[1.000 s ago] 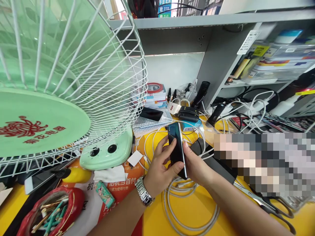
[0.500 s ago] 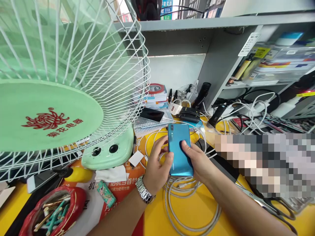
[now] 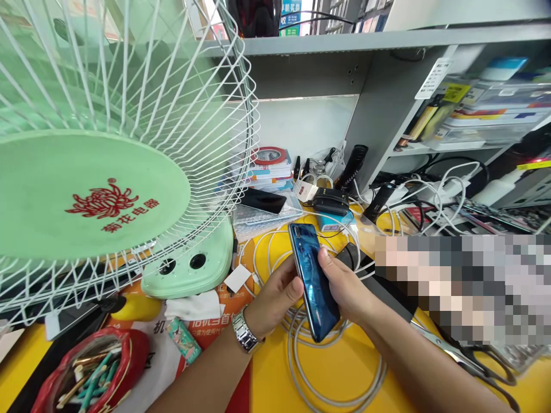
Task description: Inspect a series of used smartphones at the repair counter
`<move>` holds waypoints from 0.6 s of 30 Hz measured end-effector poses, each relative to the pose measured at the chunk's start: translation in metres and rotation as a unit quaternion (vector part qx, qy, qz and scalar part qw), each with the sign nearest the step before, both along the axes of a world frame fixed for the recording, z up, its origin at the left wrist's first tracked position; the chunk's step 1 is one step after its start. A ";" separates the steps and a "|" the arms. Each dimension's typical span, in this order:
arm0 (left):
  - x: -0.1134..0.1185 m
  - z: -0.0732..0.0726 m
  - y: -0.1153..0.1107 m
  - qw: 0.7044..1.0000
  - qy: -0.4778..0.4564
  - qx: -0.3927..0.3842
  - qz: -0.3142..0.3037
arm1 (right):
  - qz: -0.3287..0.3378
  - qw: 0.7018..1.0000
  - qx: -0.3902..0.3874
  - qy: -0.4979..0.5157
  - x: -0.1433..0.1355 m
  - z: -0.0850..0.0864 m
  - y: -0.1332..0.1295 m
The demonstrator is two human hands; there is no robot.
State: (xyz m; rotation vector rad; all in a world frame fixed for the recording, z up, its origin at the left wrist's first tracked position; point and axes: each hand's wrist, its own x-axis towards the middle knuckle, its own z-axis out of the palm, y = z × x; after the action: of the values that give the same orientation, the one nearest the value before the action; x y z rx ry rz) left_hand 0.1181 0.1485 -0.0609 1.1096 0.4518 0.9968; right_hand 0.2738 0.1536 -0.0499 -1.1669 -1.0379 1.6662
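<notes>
A shiny blue smartphone (image 3: 316, 287) is held above the yellow tabletop, tilted, with its back and camera strip towards me. My right hand (image 3: 346, 287) grips its right edge, thumb lying on the back. At the opposite edge, my left hand (image 3: 278, 295) has its thumb close to the side and its fingers partly hidden behind the phone. A metal-band watch (image 3: 246, 331) is on my left wrist. Beneath the phone lies a coil of pale cable (image 3: 297, 367).
A green fan (image 3: 124, 195) fills the left. In front of it stands a red ashtray (image 3: 140, 350) with cigarette butts. Another dark phone (image 3: 262, 201) rests on bubble wrap at the back. Scissors (image 3: 451, 351) lie right, beside a blurred-out area. Grey shelving (image 3: 387, 86) rises behind.
The blue phone has been turned and tilted, so its left side edge shows and its back looks darker. My left hand has shifted slightly down. The fan head has swung a little right.
</notes>
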 end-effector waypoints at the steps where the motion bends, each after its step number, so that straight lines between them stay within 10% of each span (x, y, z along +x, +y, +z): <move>1: 0.000 -0.001 0.000 1.000 -0.003 -0.009 -0.008 | 0.019 0.999 0.031 -0.030 0.001 0.000 0.000; 6: 0.000 -0.002 -0.002 0.999 -0.018 -0.038 -0.032 | 0.067 0.969 0.166 -0.168 0.000 0.002 -0.001; 18: 0.003 0.003 -0.003 0.998 -0.044 -0.032 -0.026 | 0.096 0.958 0.177 -0.206 0.001 0.000 0.001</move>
State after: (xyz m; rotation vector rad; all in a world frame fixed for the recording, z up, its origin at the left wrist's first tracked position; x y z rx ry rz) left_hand 0.1210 0.1450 -0.0581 1.0118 0.3792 0.9744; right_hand 0.2752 0.1543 -0.0502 -1.2254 -1.6811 1.3235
